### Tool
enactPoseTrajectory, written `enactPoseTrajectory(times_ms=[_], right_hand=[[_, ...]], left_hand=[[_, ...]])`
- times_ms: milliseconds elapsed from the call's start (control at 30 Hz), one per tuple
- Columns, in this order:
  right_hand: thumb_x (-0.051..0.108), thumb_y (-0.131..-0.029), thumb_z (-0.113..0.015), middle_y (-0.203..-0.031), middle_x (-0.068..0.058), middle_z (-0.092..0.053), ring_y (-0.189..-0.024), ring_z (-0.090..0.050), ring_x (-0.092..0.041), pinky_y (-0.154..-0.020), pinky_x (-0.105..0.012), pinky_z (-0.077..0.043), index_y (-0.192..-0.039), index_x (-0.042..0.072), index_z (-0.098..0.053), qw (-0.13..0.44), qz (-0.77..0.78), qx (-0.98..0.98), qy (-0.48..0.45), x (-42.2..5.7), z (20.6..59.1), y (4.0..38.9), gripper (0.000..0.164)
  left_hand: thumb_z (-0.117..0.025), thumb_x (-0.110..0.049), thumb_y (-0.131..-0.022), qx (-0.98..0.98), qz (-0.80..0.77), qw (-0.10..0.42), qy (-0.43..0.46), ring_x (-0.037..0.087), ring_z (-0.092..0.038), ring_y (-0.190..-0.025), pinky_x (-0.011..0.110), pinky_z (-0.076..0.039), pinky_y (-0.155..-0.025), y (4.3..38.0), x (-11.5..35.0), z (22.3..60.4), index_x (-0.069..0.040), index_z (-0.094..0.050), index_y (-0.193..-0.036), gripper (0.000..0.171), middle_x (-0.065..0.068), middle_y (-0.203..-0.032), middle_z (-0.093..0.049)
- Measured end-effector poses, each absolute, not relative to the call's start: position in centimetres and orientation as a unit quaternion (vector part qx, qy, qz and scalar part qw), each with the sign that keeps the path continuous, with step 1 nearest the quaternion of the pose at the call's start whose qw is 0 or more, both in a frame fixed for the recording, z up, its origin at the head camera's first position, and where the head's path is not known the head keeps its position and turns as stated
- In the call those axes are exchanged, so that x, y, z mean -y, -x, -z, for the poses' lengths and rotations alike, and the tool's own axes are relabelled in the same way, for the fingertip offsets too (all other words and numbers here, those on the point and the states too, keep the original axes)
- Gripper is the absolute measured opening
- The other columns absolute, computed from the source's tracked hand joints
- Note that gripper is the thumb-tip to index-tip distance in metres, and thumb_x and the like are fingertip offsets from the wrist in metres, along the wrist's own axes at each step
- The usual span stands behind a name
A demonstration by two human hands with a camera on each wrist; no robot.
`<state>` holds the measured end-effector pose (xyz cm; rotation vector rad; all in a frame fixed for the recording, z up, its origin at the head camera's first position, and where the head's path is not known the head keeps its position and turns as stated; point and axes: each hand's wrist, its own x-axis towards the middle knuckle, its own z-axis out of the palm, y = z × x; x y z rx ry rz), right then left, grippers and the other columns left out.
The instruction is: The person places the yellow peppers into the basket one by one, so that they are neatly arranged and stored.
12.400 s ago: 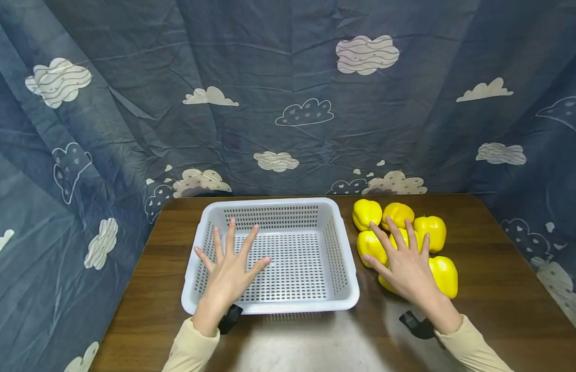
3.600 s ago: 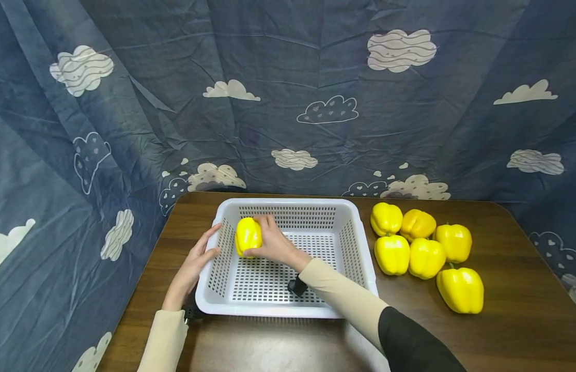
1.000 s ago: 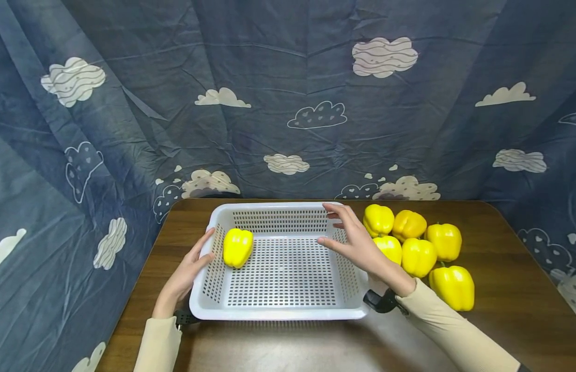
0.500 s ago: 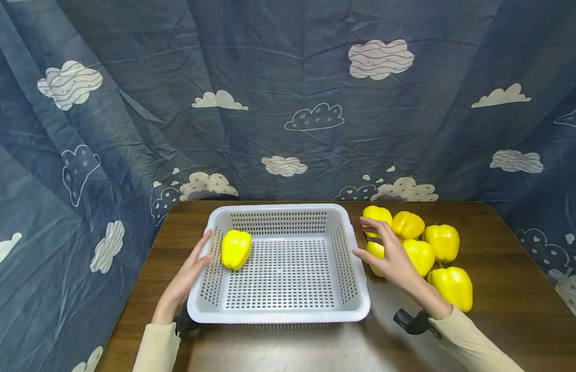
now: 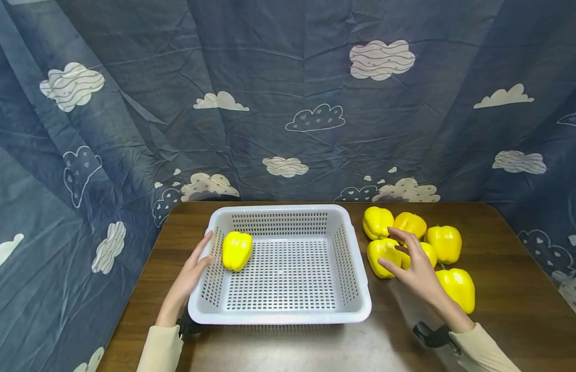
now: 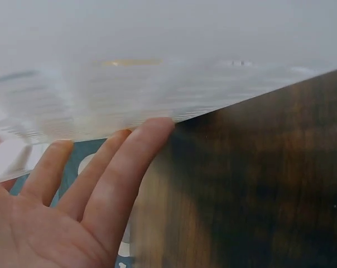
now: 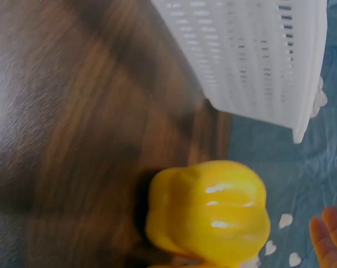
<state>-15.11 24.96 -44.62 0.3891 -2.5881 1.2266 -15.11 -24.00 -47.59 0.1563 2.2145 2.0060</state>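
My left hand (image 5: pixel 186 279) rests at the left side of a white perforated plastic basket (image 5: pixel 278 316); in the left wrist view its extended fingers (image 6: pixel 110 195) touch the outer wall. Inside the basket, near its left wall, lies one yellow bell pepper (image 5: pixel 236 251). My right hand (image 5: pixel 420 274) hovers over the group of yellow bell peppers right of the basket, fingers loosely bent and apart, holding nothing. Its thumb overlaps the nearest pepper (image 5: pixel 377 253) in the head view. The right wrist view shows a pepper (image 7: pixel 213 212) on the table, beyond which my fingertips appear.
More yellow peppers stand behind and beside the right hand, including one at the back left (image 5: pixel 377 222), one on the right (image 5: pixel 445 244) and one in front (image 5: pixel 458 292). A wooden table (image 5: pixel 511 305) carries everything. A blue cloud-print cloth (image 5: pixel 250 129) hangs behind it.
Earlier, my right hand set a pepper into the basket and let go. Since then it has moved right, out over the rim to the peppers. My left hand has stayed at the basket's left side.
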Motion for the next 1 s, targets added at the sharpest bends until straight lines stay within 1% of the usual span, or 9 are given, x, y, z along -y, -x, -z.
enactPoseTrajectory(times_ms=[100, 233, 333, 400, 467, 567, 600, 800, 1000], right_hand=[[0.012, -0.079, -0.078, -0.135, -0.014, -0.043, -0.119, -0.042, -0.032, -0.097, -0.029, -0.041, -0.139, 0.003, -0.041, 0.130, -0.418, 0.889, -0.134, -25.5, 45.2, 15.1, 0.070], [0.011, -0.078, -0.078, -0.134, -0.017, -0.043, -0.119, -0.042, -0.035, -0.092, -0.009, -0.033, -0.137, 0.000, -0.041, 0.132, -0.421, 0.886, -0.146, -25.9, 45.8, 15.2, 0.071], [0.010, -0.077, -0.079, -0.133, -0.019, -0.042, -0.118, -0.042, -0.038, -0.090, -0.004, -0.029, -0.137, -0.001, -0.040, 0.130, -0.420, 0.885, -0.153, -26.2, 46.1, 15.3, 0.072], [0.010, -0.076, -0.080, -0.133, -0.018, -0.042, -0.118, -0.042, -0.038, -0.095, -0.014, -0.037, -0.137, -0.001, -0.040, 0.127, -0.412, 0.889, -0.155, -26.4, 46.3, 15.4, 0.074], [0.010, -0.075, -0.080, -0.133, -0.018, -0.041, -0.119, -0.042, -0.038, -0.097, -0.030, -0.042, -0.137, 0.000, -0.039, 0.121, -0.404, 0.893, -0.155, -26.5, 46.6, 15.5, 0.075], [0.012, -0.075, -0.081, -0.133, -0.020, -0.040, -0.120, -0.041, -0.040, -0.092, -0.055, -0.039, -0.138, 0.000, -0.038, 0.113, -0.396, 0.898, -0.155, -26.7, 46.8, 15.6, 0.077], [0.012, -0.075, -0.081, -0.133, -0.021, -0.039, -0.120, -0.040, -0.041, -0.091, -0.059, -0.038, -0.138, -0.001, -0.037, 0.110, -0.397, 0.898, -0.154, -26.7, 46.9, 15.7, 0.077], [0.016, -0.076, -0.080, -0.135, -0.026, -0.036, -0.118, -0.038, -0.045, -0.091, -0.064, -0.037, -0.140, -0.002, -0.033, 0.090, -0.385, 0.909, -0.136, -27.0, 47.3, 15.9, 0.082], [0.022, -0.077, -0.081, -0.138, -0.030, -0.033, -0.123, -0.034, -0.048, -0.093, -0.069, -0.030, -0.142, -0.002, -0.031, 0.065, -0.364, 0.922, -0.117, -27.3, 47.8, 16.1, 0.085]], left_hand=[[-0.037, -0.009, -0.102, -0.736, -0.671, 0.073, -0.053, 0.049, -0.031, -0.130, 0.061, -0.039, -0.093, 15.1, 24.0, 47.7, -0.019, -0.014, -0.155, 0.058, 0.016, -0.158, -0.004], [-0.037, -0.009, -0.102, -0.736, -0.671, 0.073, -0.052, 0.050, -0.031, -0.130, 0.061, -0.039, -0.092, 15.1, 24.0, 47.6, -0.019, -0.014, -0.155, 0.058, 0.016, -0.158, -0.004], [-0.037, -0.010, -0.102, -0.735, -0.672, 0.074, -0.052, 0.050, -0.031, -0.130, 0.062, -0.040, -0.091, 15.1, 24.0, 47.7, -0.020, -0.014, -0.155, 0.058, 0.016, -0.158, -0.004], [-0.037, -0.010, -0.102, -0.735, -0.672, 0.075, -0.053, 0.050, -0.031, -0.130, 0.062, -0.040, -0.091, 15.1, 24.0, 47.7, -0.020, -0.014, -0.155, 0.058, 0.016, -0.158, -0.004], [-0.037, -0.010, -0.102, -0.734, -0.673, 0.075, -0.055, 0.050, -0.030, -0.130, 0.062, -0.039, -0.092, 15.1, 24.0, 47.7, -0.020, -0.014, -0.155, 0.058, 0.016, -0.158, -0.003], [-0.037, -0.011, -0.102, -0.733, -0.674, 0.074, -0.055, 0.051, -0.031, -0.130, 0.062, -0.039, -0.091, 15.1, 24.0, 47.7, -0.021, -0.014, -0.155, 0.058, 0.016, -0.158, -0.003], [-0.037, -0.011, -0.102, -0.732, -0.675, 0.075, -0.056, 0.051, -0.031, -0.130, 0.062, -0.040, -0.091, 15.1, 24.0, 47.7, -0.021, -0.014, -0.155, 0.058, 0.016, -0.158, -0.003], [-0.037, -0.011, -0.102, -0.728, -0.679, 0.078, -0.053, 0.051, -0.030, -0.131, 0.062, -0.040, -0.091, 15.2, 24.1, 47.8, -0.022, -0.014, -0.155, 0.059, 0.015, -0.158, -0.003], [-0.037, -0.012, -0.102, -0.726, -0.681, 0.079, -0.046, 0.051, -0.032, -0.130, 0.061, -0.041, -0.090, 15.2, 24.0, 47.8, -0.023, -0.014, -0.155, 0.059, 0.015, -0.158, -0.004]])
